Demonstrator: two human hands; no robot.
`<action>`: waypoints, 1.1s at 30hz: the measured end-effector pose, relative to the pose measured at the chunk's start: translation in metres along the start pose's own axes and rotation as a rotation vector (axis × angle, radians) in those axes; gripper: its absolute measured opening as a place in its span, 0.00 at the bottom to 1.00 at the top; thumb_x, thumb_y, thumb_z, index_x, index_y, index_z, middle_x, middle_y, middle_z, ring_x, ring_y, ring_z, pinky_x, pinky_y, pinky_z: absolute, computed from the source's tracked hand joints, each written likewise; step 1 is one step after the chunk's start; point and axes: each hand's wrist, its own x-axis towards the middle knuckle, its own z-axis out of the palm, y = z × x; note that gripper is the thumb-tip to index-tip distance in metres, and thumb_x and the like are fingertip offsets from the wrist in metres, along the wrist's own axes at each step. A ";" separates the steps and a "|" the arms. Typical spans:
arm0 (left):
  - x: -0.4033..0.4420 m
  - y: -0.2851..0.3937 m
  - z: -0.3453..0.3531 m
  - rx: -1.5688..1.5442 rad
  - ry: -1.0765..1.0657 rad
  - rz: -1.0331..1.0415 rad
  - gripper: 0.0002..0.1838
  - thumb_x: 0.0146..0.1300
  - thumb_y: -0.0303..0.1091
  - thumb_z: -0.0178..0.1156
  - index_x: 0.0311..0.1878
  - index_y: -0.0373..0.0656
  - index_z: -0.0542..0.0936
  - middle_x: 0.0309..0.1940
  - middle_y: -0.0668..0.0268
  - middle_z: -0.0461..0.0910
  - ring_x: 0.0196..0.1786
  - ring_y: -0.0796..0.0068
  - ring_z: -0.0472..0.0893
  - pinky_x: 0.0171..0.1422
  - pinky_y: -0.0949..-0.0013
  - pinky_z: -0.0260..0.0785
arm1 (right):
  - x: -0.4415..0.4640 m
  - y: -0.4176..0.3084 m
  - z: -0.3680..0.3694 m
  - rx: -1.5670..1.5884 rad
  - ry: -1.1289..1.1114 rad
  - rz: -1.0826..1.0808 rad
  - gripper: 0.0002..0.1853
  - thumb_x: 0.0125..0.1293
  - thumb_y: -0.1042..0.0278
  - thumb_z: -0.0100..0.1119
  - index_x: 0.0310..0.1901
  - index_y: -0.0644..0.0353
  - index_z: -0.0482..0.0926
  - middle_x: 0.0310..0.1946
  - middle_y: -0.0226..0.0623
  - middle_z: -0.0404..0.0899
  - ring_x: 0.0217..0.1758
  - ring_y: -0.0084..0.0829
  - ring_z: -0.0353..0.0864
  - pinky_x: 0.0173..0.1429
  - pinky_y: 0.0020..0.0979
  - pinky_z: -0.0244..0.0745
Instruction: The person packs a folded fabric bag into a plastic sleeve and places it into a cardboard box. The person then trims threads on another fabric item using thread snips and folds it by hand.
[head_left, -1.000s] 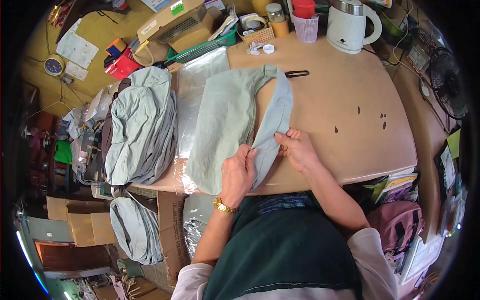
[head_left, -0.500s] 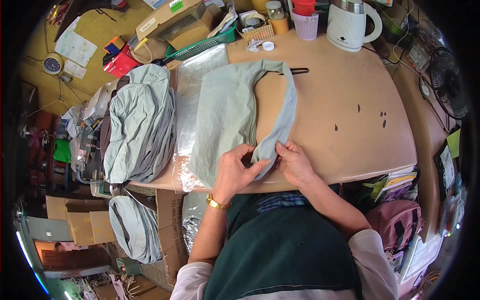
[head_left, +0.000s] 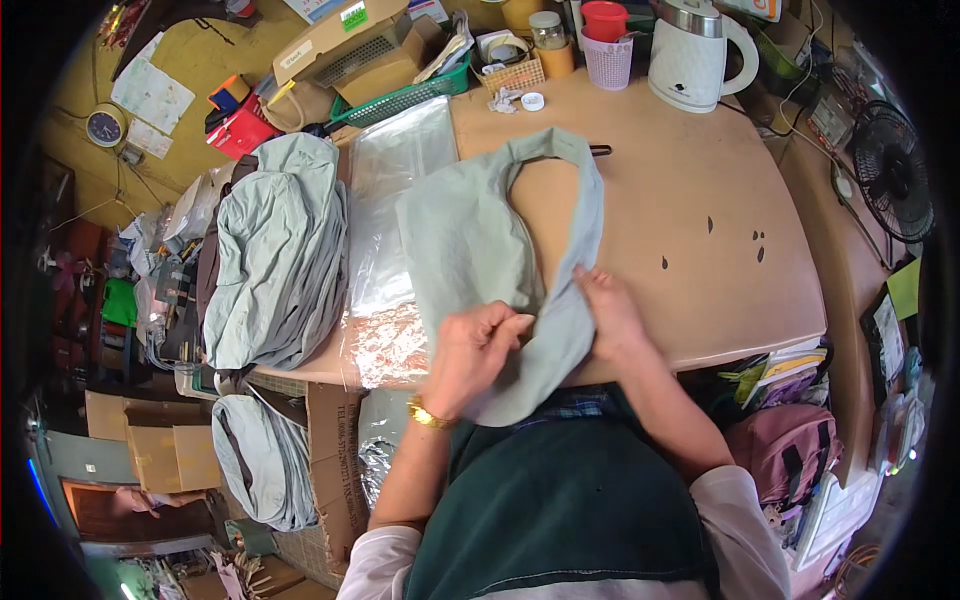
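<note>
A pale grey-green cloth shoulder bag (head_left: 460,220) lies on the table, its wide strap (head_left: 575,185) looped to the right and its lower end hanging over the front edge. My left hand (head_left: 472,358), a gold watch at its wrist, lies over the bag's lower part with thumb and fingers pinched at the inner edge of the cloth. On the strap's outer edge, my right hand (head_left: 608,308) is closed with thumb and fingertips; it is slightly blurred. Just beyond the strap's top bend, a slim black tool (head_left: 600,150) shows only in part.
A pile of similar grey-green cloth bags (head_left: 275,250) lies at left, beside clear plastic sleeves (head_left: 400,160). Along the back stand a green basket (head_left: 410,97), a lilac cup (head_left: 608,62) and a white kettle (head_left: 688,60). A fan (head_left: 893,170) is at far right.
The bag's lower end has been drawn toward me and now hangs over the table edge. My right hand has moved up and right along the strap; my left hand has shifted slightly down.
</note>
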 end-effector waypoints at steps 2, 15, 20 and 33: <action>0.012 -0.006 -0.026 0.151 -0.199 0.167 0.10 0.61 0.25 0.58 0.45 0.43 0.82 0.45 0.57 0.83 0.50 0.54 0.81 0.58 0.56 0.71 | 0.020 -0.023 -0.035 -0.354 0.058 -0.319 0.12 0.72 0.68 0.57 0.51 0.66 0.75 0.45 0.36 0.80 0.48 0.28 0.78 0.56 0.29 0.73; 0.017 0.018 0.004 0.427 -0.588 -0.032 0.35 0.53 0.30 0.60 0.68 0.45 0.69 0.70 0.53 0.66 0.69 0.44 0.69 0.74 0.43 0.56 | -0.087 -0.055 -0.037 -1.890 -0.138 -0.538 0.26 0.46 0.72 0.67 0.49 0.62 0.71 0.56 0.51 0.70 0.65 0.49 0.68 0.67 0.45 0.64; 0.021 -0.039 -0.034 0.610 -0.423 0.155 0.35 0.46 0.30 0.66 0.63 0.51 0.74 0.67 0.60 0.69 0.68 0.52 0.70 0.73 0.38 0.54 | -0.099 -0.085 -0.056 -2.000 0.145 -0.968 0.22 0.48 0.76 0.63 0.49 0.58 0.74 0.54 0.44 0.72 0.61 0.47 0.70 0.67 0.50 0.61; 0.027 -0.052 0.007 0.279 -0.235 0.352 0.14 0.36 0.19 0.61 0.27 0.44 0.68 0.31 0.61 0.68 0.38 0.55 0.71 0.44 0.57 0.62 | -0.021 -0.169 -0.103 -2.056 -0.040 -0.855 0.13 0.43 0.84 0.60 0.29 0.57 0.69 0.35 0.37 0.77 0.49 0.43 0.76 0.58 0.43 0.65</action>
